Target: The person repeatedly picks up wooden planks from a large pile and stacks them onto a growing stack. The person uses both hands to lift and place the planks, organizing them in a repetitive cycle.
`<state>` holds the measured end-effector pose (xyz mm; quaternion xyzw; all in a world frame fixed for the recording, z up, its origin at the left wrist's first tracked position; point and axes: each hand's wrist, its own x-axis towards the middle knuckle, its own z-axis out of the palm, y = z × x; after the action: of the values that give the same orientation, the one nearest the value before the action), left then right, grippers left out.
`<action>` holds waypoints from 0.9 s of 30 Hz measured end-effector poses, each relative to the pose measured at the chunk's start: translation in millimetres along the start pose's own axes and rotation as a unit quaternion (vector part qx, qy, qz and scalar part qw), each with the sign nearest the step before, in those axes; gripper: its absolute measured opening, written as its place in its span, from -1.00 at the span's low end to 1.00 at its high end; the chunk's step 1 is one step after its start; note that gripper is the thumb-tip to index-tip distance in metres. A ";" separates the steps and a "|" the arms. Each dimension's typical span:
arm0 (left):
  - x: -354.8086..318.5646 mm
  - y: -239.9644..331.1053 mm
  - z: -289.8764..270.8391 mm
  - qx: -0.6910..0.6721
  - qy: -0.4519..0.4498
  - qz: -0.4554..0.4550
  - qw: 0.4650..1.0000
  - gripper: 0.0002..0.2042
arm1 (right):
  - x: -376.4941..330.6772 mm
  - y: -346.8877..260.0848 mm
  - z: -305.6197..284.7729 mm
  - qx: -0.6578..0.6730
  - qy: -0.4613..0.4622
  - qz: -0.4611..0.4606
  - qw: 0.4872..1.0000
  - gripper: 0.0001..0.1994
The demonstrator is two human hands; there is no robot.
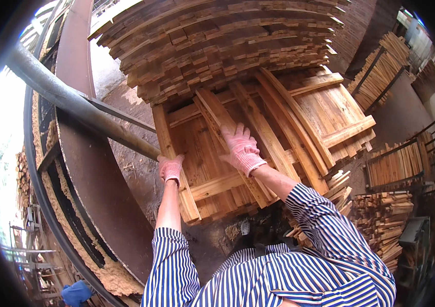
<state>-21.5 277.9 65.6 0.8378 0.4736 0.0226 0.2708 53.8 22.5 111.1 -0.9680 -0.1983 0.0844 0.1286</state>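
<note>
My left hand [170, 168], in a pink knit glove, is closed round the left edge plank [162, 134], which lies lengthwise on a stack of boards. My right hand [241, 149], gloved alike, rests on a narrow wooden strip [215, 108], its fingers spread and its thumb out to the left. Right of that hand, several more long strips [263, 128] lie side by side, pointing away from me. Beneath them is a layer of wide flat boards [192, 153] with crosswise battens [215, 187]. The undersides of both hands are hidden.
A tall pile of stacked planks [217, 46] rises directly behind. On the left, a thick metal pipe [84, 115] slants toward my left hand, beside a brown metal machine panel [110, 189] with sawdust. Racks of wood strips [396, 166] and a stack of short pieces [381, 215] stand right.
</note>
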 end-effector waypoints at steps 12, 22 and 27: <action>7.8 -6.5 2.6 0.016 0.033 0.014 0.999 -0.14 | -5.6 -8.2 -28.0 0.080 -0.035 0.079 0.993 -0.21; 0.1 -23.0 -4.6 -0.014 0.051 0.026 0.998 0.00 | -5.8 -69.5 10.8 0.061 -0.022 0.049 0.997 -0.25; 27.4 -37.1 5.5 -0.098 -0.006 0.082 0.992 -0.16 | 9.1 -128.9 42.4 0.162 -0.030 -0.011 0.986 -0.29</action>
<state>-33.7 312.6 37.2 0.8435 0.3970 0.0862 0.3512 6.3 149.8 106.1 -0.9292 -0.1968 0.1428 0.2783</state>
